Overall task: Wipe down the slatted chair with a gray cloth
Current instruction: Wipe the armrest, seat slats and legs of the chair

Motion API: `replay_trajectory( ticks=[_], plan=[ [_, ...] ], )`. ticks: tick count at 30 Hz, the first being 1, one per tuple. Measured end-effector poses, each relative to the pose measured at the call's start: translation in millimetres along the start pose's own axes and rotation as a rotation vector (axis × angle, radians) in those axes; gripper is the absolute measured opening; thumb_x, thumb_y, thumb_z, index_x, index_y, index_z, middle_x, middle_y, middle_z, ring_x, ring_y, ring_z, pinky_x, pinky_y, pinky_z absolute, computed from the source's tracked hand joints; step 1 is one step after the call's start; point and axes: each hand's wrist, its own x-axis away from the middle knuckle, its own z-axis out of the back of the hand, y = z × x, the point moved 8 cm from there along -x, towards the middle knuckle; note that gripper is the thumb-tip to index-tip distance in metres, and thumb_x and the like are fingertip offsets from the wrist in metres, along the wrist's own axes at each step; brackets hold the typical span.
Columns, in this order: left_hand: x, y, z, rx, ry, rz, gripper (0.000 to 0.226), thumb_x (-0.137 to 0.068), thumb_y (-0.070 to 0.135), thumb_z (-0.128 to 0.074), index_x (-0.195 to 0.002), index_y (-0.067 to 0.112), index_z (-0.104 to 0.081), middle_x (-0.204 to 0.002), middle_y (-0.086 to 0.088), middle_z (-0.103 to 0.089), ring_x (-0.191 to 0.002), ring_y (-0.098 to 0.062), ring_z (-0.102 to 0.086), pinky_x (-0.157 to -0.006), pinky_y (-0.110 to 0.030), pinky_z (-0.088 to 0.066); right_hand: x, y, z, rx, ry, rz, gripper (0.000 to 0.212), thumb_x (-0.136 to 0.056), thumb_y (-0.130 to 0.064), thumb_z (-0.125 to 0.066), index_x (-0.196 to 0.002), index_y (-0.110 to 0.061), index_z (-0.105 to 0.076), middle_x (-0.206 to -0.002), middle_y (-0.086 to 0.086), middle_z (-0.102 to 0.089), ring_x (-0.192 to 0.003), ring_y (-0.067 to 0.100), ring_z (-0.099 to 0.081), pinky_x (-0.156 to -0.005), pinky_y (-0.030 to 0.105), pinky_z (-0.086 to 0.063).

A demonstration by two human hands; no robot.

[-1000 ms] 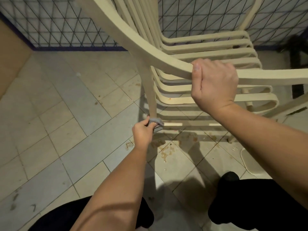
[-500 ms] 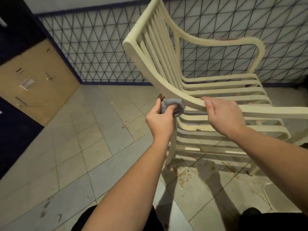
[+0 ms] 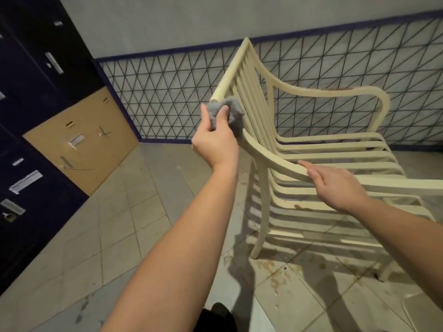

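Observation:
A cream slatted chair [image 3: 311,149] stands on the tiled floor, its back toward the left. My left hand [image 3: 215,142] grips a bunched gray cloth [image 3: 233,113] and presses it against the near upright of the chair back, just below the top corner. My right hand [image 3: 335,185] rests on the near armrest with its fingers laid loosely over the rail, apart rather than clenched.
Dark lockers [image 3: 31,116] and a tan panel [image 3: 81,137] line the left side. A wall with a black triangle-pattern grid [image 3: 167,92] runs behind the chair. Brownish stains [image 3: 275,276] mark the floor tiles under the chair's near leg.
My left hand has carried the cloth up from the bottom of the chair leg to the top of the back upright. My right hand has loosened from a full grip on the armrest.

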Motion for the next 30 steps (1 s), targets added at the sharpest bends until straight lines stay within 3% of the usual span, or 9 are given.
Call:
replay_trajectory(
  ticks=[3,6,8,13,16,18,25,27,30],
  plan=[
    [-31,41,-6,-0.073,-0.082,-0.166,0.048,-0.087,0.023,-0.077,-0.133,0.015,-0.063,-0.057,0.028,-0.059,-0.058,0.001,-0.048,-0.065,-0.014,-0.049,1,1,1,-0.016,0.003,0.002,0.048,-0.106,-0.042,-0.016,-0.151,-0.046,-0.03,-0.14,-0.007,-0.058,-0.13,0.02,-0.05,-0.102,0.039,-0.034],
    [-40,56,-20,-0.154,-0.247,-0.261,0.047,-0.087,0.026,-0.075,-0.132,0.016,-0.065,-0.072,0.045,-0.061,-0.075,0.009,-0.063,-0.089,-0.026,-0.057,1,0,4,-0.035,0.013,0.019,0.047,-0.106,-0.04,-0.018,-0.151,-0.042,-0.033,-0.136,-0.003,-0.062,-0.126,0.025,-0.053,-0.101,0.04,-0.037],
    [-36,44,-20,-0.123,-0.274,-0.254,0.049,-0.088,0.027,-0.073,-0.134,0.013,-0.063,-0.074,0.047,-0.06,-0.082,0.011,-0.063,-0.091,-0.028,-0.057,1,-2,4,-0.023,0.013,0.029,0.047,-0.107,-0.039,-0.018,-0.151,-0.04,-0.034,-0.133,0.001,-0.063,-0.121,0.029,-0.056,-0.099,0.041,-0.038],
    [-6,-10,-4,-0.079,-0.207,-0.151,0.051,-0.091,0.023,-0.071,-0.136,0.003,-0.06,-0.088,0.03,-0.07,-0.088,0.013,-0.064,-0.084,-0.015,-0.052,3,-5,5,-0.021,0.02,0.028,0.047,-0.108,-0.036,-0.017,-0.151,-0.039,-0.035,-0.139,0.003,-0.06,-0.124,0.029,-0.054,-0.097,0.042,-0.037],
    [25,-62,-8,-0.124,-0.344,-0.03,0.034,-0.09,0.025,-0.069,-0.12,0.009,-0.074,-0.097,0.01,-0.077,-0.094,-0.001,-0.068,-0.09,-0.031,-0.058,3,-7,5,-0.016,0.027,0.031,0.047,-0.108,-0.035,-0.016,-0.152,-0.038,-0.034,-0.141,0.003,-0.058,-0.126,0.03,-0.052,-0.098,0.043,-0.035],
    [50,-92,-13,-0.203,-0.477,0.016,0.024,-0.09,0.025,-0.07,-0.111,0.016,-0.078,-0.091,0.01,-0.077,-0.088,-0.002,-0.068,-0.088,-0.037,-0.059,3,-6,4,-0.027,0.037,0.035,0.047,-0.108,-0.035,-0.016,-0.151,-0.038,-0.035,-0.142,0.002,-0.057,-0.126,0.029,-0.052,-0.098,0.042,-0.035],
    [94,-161,-5,-0.53,-0.622,0.11,0.035,-0.09,0.032,-0.072,-0.121,0.016,-0.074,-0.107,0.007,-0.076,-0.093,-0.001,-0.065,-0.074,-0.004,-0.049,4,0,5,-0.182,0.011,0.057,0.048,-0.108,-0.036,-0.023,-0.155,-0.03,-0.031,-0.149,0.001,-0.05,-0.137,0.025,-0.043,-0.109,0.04,-0.033],
    [101,-178,0,-0.577,-0.647,0.147,0.034,-0.091,0.031,-0.072,-0.121,0.016,-0.074,-0.106,0.007,-0.075,-0.094,-0.003,-0.064,-0.073,-0.005,-0.047,9,5,18,-0.386,0.148,0.055,0.047,-0.107,-0.034,-0.028,-0.153,-0.026,-0.036,-0.148,-0.001,-0.05,-0.137,0.016,-0.043,-0.113,0.033,-0.032],
    [111,-202,7,-0.61,-0.672,0.213,0.027,-0.092,0.028,-0.072,-0.116,0.017,-0.076,-0.095,0.009,-0.074,-0.091,-0.007,-0.067,-0.084,-0.029,-0.057,37,9,40,-0.382,0.507,0.081,0.042,-0.104,-0.027,-0.035,-0.141,-0.019,-0.054,-0.13,-0.002,-0.062,-0.122,0.015,-0.051,-0.105,0.034,-0.037]
  ],
)
